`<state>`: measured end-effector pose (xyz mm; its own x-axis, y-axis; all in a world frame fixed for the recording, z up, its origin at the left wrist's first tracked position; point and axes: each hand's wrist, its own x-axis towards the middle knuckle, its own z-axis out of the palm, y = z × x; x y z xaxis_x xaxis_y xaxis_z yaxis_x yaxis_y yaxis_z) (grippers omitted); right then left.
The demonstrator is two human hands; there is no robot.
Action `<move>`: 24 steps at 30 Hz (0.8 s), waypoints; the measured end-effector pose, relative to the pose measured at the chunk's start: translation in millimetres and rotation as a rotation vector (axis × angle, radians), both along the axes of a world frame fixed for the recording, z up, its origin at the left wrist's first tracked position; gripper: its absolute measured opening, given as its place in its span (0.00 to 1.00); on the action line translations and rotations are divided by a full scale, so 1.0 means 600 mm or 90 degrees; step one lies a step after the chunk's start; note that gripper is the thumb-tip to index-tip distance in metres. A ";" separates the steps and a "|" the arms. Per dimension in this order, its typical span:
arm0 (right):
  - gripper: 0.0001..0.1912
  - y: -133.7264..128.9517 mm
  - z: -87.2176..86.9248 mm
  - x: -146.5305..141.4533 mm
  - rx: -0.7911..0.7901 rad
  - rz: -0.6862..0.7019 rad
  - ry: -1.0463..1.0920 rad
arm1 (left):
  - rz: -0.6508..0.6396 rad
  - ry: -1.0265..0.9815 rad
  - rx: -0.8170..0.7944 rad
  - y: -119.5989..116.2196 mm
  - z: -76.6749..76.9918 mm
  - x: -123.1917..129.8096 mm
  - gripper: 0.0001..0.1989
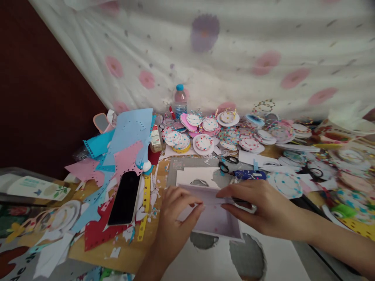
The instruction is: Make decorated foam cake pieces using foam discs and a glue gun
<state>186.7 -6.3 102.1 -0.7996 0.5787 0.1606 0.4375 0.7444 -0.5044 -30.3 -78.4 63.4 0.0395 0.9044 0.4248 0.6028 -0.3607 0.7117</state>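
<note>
Over a small pale lilac open box [216,222], my left hand [178,216] pinches thumb and forefinger together. Opposite it, my right hand [260,205] closes thumb and fingers in a similar pinch. A thin, pale thread [212,203] faintly stretches between the fingertips, too fine to make out well. Below the box lies white card [205,259] with ragged round holes cut through it. A dark, partly hidden object [243,203] shows beneath my right hand. Just beyond that hand is a blue patterned glue gun [249,175], with black-handled scissors [228,163] behind it.
Layered paper discs with coloured beads [204,143] crowd the back and right. A water bottle [180,102] stands by the floral curtain [234,47]. To the left lie a phone [125,198], a yellow punched strip [144,208], blue sheets [129,128] and paper scraps.
</note>
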 end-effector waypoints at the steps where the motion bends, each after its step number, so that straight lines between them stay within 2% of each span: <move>1: 0.08 -0.001 -0.001 0.002 -0.002 -0.002 0.001 | -0.007 -0.007 -0.003 0.000 -0.001 0.002 0.03; 6: 0.08 0.009 -0.003 0.012 -0.048 -0.040 0.019 | -0.018 0.007 -0.030 0.001 -0.016 -0.003 0.04; 11: 0.09 0.059 -0.012 0.003 -0.052 -0.110 0.016 | -0.039 0.083 -0.050 0.003 -0.031 -0.008 0.04; 15: 0.08 0.124 -0.029 -0.039 0.001 -0.122 -0.029 | -0.031 0.126 -0.062 0.004 -0.043 -0.004 0.04; 18: 0.09 0.164 -0.048 -0.087 0.060 -0.142 -0.122 | -0.017 0.143 -0.077 0.005 -0.050 0.000 0.05; 21: 0.09 0.185 -0.073 -0.130 0.088 -0.124 -0.190 | -0.011 0.149 -0.090 0.005 -0.052 0.000 0.05; 24: 0.09 0.194 -0.096 -0.154 0.086 -0.092 -0.217 | -0.012 0.154 -0.094 0.004 -0.051 0.000 0.04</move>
